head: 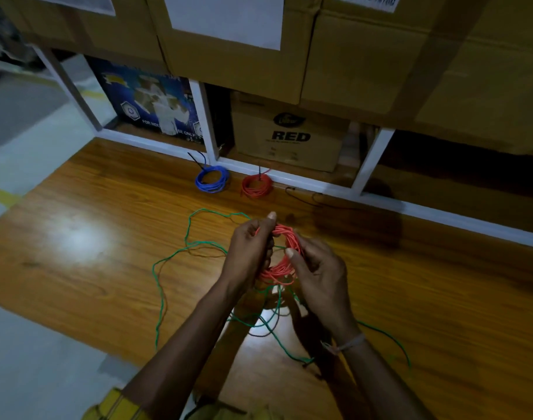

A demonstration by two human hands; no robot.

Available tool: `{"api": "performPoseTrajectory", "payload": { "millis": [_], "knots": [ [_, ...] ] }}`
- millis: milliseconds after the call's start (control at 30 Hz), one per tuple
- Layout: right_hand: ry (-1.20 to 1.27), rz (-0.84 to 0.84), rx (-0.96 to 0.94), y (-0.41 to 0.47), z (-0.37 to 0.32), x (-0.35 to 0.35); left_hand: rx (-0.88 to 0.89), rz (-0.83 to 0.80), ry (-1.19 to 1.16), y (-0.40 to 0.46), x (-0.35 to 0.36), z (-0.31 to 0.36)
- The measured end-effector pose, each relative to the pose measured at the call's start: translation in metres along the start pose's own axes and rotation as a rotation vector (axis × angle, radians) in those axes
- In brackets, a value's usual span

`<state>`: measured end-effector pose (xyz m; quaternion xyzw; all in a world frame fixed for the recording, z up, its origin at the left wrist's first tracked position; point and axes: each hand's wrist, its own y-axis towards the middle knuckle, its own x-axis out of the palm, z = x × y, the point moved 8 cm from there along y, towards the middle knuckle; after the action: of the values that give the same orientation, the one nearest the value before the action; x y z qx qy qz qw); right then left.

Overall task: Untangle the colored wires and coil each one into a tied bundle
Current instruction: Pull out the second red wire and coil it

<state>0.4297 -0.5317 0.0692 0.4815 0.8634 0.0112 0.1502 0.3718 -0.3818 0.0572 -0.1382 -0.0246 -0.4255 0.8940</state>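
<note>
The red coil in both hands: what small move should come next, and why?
Probably tie it. The red coil already looks fully wound, held by the left hand and right hand, while the blue bundle and red bundle lie tied by the shelf. The green wire remains loose.

Dim scene, glare on wooden board [77, 237], soft blur, warped edges
</note>
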Motion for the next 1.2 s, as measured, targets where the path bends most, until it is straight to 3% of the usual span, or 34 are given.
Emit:
{"api": "performPoseTrajectory", "payload": {
  "millis": [200,367,500,567,700,867,934,1101,1201],
  "knots": [
    [0.107,0.03,0.079,0.012,0.016,-0.009,-0.012,0.038,-0.092,0.002,0.012,-0.005],
    [0.106,-0.129,0.108,0.028,0.027,-0.007,-0.055,0.065,-0.164,0.019,0.013,-0.01],
    [0.062,-0.341,0.126,0.05,0.025,-0.007,-0.01,0.032,-0.07,0.032,0.005,-0.002],
    [0.045,-0.341,0.207,0.072,0.032,-0.011,-0.001,0.028,-0.032,0.039,0.0,0.001],
    [-0.247,-0.139,0.214,0.14,0.073,-0.022,-0.022,0.043,-0.033,0.053,-0.009,0.003],
    [-0.748,-0.257,0.158,0.199,0.115,0.011,-0.08,0.075,-0.078,0.067,-0.018,-0.001],
    [-0.903,-0.219,0.211,0.214,0.124,0.02,-0.101,0.083,-0.086,0.071,-0.022,-0.004],
    [-0.944,-0.003,0.407,0.22,0.134,0.017,-0.138,0.089,-0.093,0.073,-0.027,-0.01],
    [-1.019,-0.126,0.301,0.204,0.135,0.025,-0.16,0.09,-0.098,0.07,-0.026,-0.011]
  ]
}}
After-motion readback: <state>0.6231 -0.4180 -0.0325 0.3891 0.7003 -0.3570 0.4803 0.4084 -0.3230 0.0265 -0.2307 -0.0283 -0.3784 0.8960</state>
